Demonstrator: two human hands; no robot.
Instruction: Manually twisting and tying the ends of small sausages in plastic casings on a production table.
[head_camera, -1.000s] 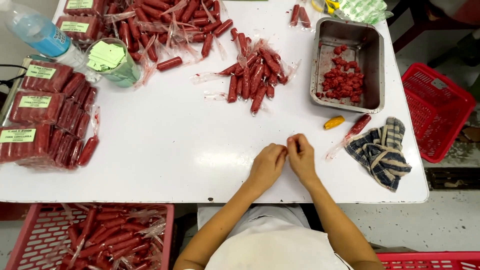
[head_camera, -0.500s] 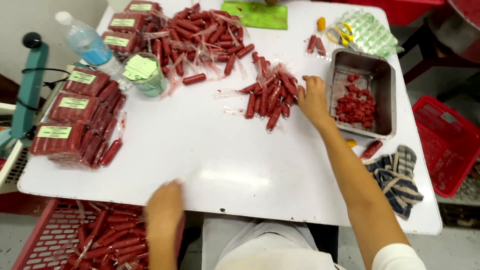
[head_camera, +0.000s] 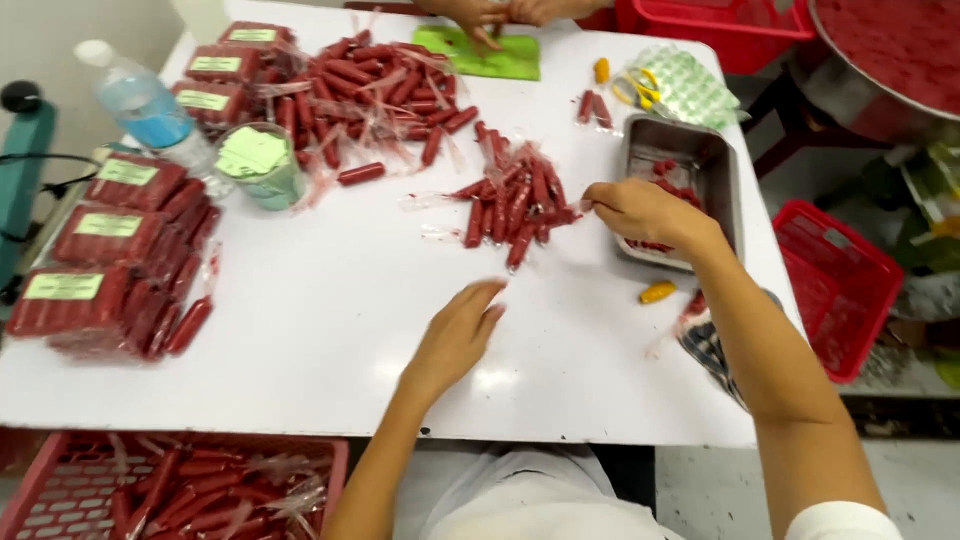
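- The right hand (head_camera: 645, 212) reaches to the small pile of wrapped red sausages (head_camera: 515, 200) in the middle of the white table (head_camera: 330, 290). Its fingertips are pressed together on the right edge of the pile, where a plastic-wrapped sausage (head_camera: 560, 215) lies; it seems to pinch this one, but the grip itself is partly hidden by the fingers.
- The left hand (head_camera: 455, 335) hovers over the bare table, below the pile. Its fingers are loosely spread and slightly curled, and it holds nothing.
- Just behind the right hand stands a metal tray (head_camera: 722, 170) with small red pieces inside. A small orange object (head_camera: 657, 292) lies on the table near the right forearm.
- A bigger heap of the same sausages (head_camera: 385, 90) lies farther back, and labelled flat packs of sausages (head_camera: 105, 235) are stacked along the left edge, beside a cup with a green lid (head_camera: 258, 165) and a water bottle (head_camera: 140, 105).
- Another person's hands (head_camera: 500, 12) work on a green cutting mat (head_camera: 480, 55) at the far side.
- I judge that the step in hand is picking one sausage from the small pile. The next move calls for lifting it free without dragging its neighbours, and for the left hand to come near to receive it.
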